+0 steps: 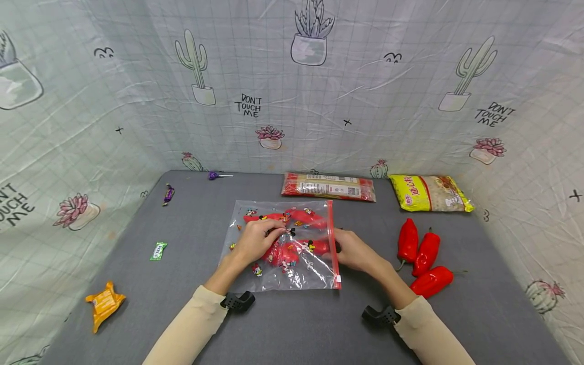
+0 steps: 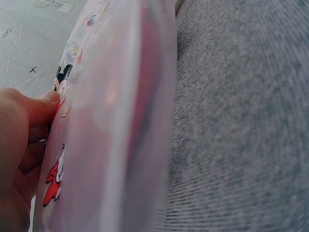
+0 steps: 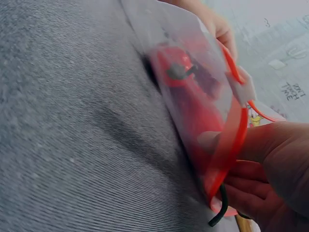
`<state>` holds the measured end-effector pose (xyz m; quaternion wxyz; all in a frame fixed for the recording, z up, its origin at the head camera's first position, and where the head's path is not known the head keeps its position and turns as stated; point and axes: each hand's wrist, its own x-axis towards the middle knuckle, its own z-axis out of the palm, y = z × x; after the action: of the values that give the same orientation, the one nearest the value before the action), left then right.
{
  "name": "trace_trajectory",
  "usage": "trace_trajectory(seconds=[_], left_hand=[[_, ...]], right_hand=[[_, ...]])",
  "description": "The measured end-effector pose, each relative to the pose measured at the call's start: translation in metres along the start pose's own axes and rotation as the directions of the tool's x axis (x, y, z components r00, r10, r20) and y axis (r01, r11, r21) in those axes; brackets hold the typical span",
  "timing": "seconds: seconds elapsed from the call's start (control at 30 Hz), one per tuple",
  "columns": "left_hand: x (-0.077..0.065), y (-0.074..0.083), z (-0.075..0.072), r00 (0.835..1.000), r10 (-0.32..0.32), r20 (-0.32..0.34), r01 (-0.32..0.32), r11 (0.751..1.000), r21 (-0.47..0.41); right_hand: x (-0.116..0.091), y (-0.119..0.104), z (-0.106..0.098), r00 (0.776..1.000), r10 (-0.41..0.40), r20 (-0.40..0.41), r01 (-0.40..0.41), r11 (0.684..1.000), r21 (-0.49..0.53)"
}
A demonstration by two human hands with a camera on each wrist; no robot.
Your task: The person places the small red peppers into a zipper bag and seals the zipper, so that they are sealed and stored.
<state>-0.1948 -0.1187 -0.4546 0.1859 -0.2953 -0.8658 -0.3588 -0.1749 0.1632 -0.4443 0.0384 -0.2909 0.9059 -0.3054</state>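
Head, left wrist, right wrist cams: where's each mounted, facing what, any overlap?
Head: worn on head, forward-down over table, bag; left hand, right hand, sleeves show.
Left wrist: on that wrist, along the bag; left hand at left edge.
Right wrist: on that wrist, toward bag's red edge; right hand near, left hand beyond.
Both wrist views share bag and left hand.

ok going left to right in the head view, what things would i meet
Orange packet, green candy, wrapped purple candy, purple lollipop, clear zip bag, three loose red peppers; I left out what overlaps these.
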Motion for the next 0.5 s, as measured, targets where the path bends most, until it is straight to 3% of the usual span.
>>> trace_trajectory(seconds=[0.23,0.5], left_hand=[[0.0,0.0,0.0,1.0,0.005,-0.009,-0.005,1.0,-0.001],[0.0,-0.002,0.001,1.0,0.001,-0.007,-0.001,1.0,-0.018]], right_hand=[[0.0,0.002,0.002,1.0,0.014,-0.003,-0.014,1.0,0.026],[-0.005,0.005,-0.016,0.999,0.042,0.007,-0.043,0.997,0.067]])
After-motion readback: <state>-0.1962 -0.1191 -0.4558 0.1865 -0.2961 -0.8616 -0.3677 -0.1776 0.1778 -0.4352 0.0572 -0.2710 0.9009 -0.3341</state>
